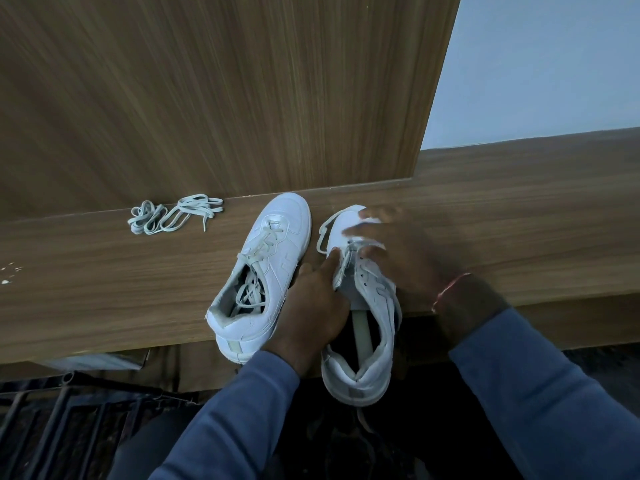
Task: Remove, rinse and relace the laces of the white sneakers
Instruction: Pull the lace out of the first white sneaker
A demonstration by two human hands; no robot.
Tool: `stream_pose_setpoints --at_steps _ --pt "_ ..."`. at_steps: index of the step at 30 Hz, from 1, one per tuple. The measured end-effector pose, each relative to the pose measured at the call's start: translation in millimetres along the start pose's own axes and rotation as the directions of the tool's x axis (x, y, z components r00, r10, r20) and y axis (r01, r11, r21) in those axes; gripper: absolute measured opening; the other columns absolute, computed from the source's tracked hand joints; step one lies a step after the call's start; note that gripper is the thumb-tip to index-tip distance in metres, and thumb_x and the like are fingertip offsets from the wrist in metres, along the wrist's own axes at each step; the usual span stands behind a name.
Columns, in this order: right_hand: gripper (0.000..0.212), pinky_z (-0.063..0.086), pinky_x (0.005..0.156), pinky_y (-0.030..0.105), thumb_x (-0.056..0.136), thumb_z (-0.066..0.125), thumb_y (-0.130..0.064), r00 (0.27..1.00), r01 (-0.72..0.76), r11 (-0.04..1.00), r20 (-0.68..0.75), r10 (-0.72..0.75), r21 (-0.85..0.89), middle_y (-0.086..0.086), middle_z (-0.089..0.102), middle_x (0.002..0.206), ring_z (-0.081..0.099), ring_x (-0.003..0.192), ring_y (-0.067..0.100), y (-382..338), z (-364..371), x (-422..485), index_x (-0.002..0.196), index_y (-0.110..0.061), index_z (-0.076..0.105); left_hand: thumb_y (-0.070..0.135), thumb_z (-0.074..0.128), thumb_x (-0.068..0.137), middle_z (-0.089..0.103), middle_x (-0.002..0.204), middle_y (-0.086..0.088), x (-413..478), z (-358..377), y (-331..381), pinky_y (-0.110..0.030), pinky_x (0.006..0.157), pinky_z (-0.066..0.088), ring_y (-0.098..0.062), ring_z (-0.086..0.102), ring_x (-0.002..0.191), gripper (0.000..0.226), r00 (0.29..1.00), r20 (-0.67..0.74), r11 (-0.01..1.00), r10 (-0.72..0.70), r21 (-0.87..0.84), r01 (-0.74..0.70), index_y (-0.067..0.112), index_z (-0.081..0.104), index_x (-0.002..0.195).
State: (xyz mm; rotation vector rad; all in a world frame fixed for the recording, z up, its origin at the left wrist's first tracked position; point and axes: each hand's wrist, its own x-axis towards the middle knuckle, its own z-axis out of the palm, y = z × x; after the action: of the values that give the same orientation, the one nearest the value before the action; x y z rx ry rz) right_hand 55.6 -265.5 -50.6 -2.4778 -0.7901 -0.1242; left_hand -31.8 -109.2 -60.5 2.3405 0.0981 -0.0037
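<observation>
Two white sneakers lie on a wooden ledge point(104, 278), toes pointing away from me. The left sneaker point(273, 244) is laced, with lace ends tucked inside its opening. The right sneaker point(367, 306) hangs its heel over the ledge's front edge. My left hand point(311, 306) grips the right sneaker's inner side near the eyelets, thumb up on the lace there. My right hand point(394, 244) lies blurred over that shoe's toe and upper, fingers spread; a loop of lace point(323, 233) sticks out to its left. A loose bundle of laces point(173, 214) lies further left.
A wooden panel point(207, 98) rises straight behind the ledge, with a pale wall point(536, 64) to its right. Small white specks point(10, 271) dot the ledge's far left. Dark metal bars point(52, 410) stand below the ledge at the lower left.
</observation>
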Motion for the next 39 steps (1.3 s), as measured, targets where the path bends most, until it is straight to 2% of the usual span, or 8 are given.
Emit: stream_pose_setpoints --at_steps 5,10,14,18,27,31,34,39 --pt "0.021 0.046 0.082 0.041 0.084 0.057 -0.011 0.967 -0.028 0.975 -0.252 -0.029 -0.222 0.000 0.071 0.095 0.059 0.094 0.027 11 1 14 0.084 -0.021 0.076 0.019 0.031 0.060 0.043 0.146 -0.005 0 -1 -1 -0.035 0.113 0.032 -0.021 0.037 0.137 0.084 1.000 0.008 0.999 -0.025 -0.040 0.025 0.016 0.044 0.143" --pt "0.019 0.038 0.076 0.019 0.081 0.061 -0.004 0.772 -0.410 0.882 -0.426 0.472 0.233 0.005 0.074 0.089 0.066 0.088 0.022 33 -18 4 0.086 -0.013 0.077 0.018 0.032 0.063 0.045 0.144 -0.009 -2 -3 4 -0.036 0.111 0.033 -0.024 0.038 0.136 0.079 1.000 -0.019 0.999 0.024 -0.040 -0.024 0.007 0.047 0.140" --pt "0.037 0.031 0.101 0.028 0.085 0.063 -0.013 0.963 -0.182 0.972 -0.173 0.207 0.149 0.004 0.061 0.125 0.049 0.123 0.022 12 1 4 0.122 -0.019 0.067 0.017 0.032 0.062 0.041 0.148 -0.004 -6 -6 8 -0.025 0.114 0.025 -0.019 0.034 0.139 0.081 1.000 -0.017 0.997 -0.013 -0.079 0.012 0.010 0.045 0.141" --pt "0.021 0.035 0.104 0.041 0.088 0.063 -0.011 0.996 0.083 0.995 -0.015 -0.082 0.055 0.003 0.062 0.125 0.044 0.127 0.023 -9 12 3 0.097 -0.022 0.078 0.014 0.035 0.066 0.043 0.147 -0.002 -9 -7 7 -0.028 0.111 0.031 -0.018 0.038 0.135 0.077 1.000 -0.008 0.995 -0.006 -0.103 0.006 0.019 0.044 0.143" --pt "0.021 0.037 0.079 0.021 0.088 0.059 -0.004 0.806 -0.408 0.885 -0.368 0.464 0.224 0.010 0.069 0.103 0.063 0.098 0.022 28 -16 4 0.098 -0.012 0.075 -0.006 0.046 0.078 0.038 0.150 0.000 -9 -8 10 -0.023 0.112 0.027 -0.018 0.034 0.139 0.068 0.999 -0.029 0.993 -0.038 -0.110 0.035 0.013 0.044 0.143" --pt "0.044 0.032 0.105 0.037 0.088 0.061 -0.006 0.987 -0.103 0.990 -0.115 0.114 0.096 0.008 0.054 0.135 0.044 0.127 0.025 -2 2 1 0.128 -0.022 0.063 -0.006 0.045 0.076 0.043 0.147 0.000 -10 -8 11 -0.013 0.101 0.026 -0.019 0.039 0.135 0.069 0.999 -0.030 0.994 -0.022 -0.107 0.019 0.016 0.047 0.140" --pt "0.032 0.042 0.095 0.041 0.082 0.057 -0.004 0.990 0.135 0.991 -0.037 -0.136 -0.019 0.007 0.064 0.119 0.052 0.118 0.027 -13 14 3 0.099 -0.022 0.077 -0.001 0.043 0.074 0.047 0.144 0.000 -10 -8 10 -0.017 0.102 0.031 -0.019 0.043 0.131 0.071 1.000 -0.019 0.993 -0.001 -0.120 -0.001 0.023 0.047 0.140" --pt "0.027 0.041 0.073 0.028 0.086 0.050 0.004 0.864 -0.195 0.977 -0.457 0.213 0.085 0.005 0.058 0.100 0.056 0.087 0.017 17 -25 10 0.094 -0.014 0.069 -0.008 0.046 0.078 0.039 0.150 0.000 -10 -7 9 -0.009 0.102 0.019 -0.016 0.034 0.139 0.067 0.998 -0.040 0.991 -0.057 -0.125 0.051 0.013 0.044 0.143"
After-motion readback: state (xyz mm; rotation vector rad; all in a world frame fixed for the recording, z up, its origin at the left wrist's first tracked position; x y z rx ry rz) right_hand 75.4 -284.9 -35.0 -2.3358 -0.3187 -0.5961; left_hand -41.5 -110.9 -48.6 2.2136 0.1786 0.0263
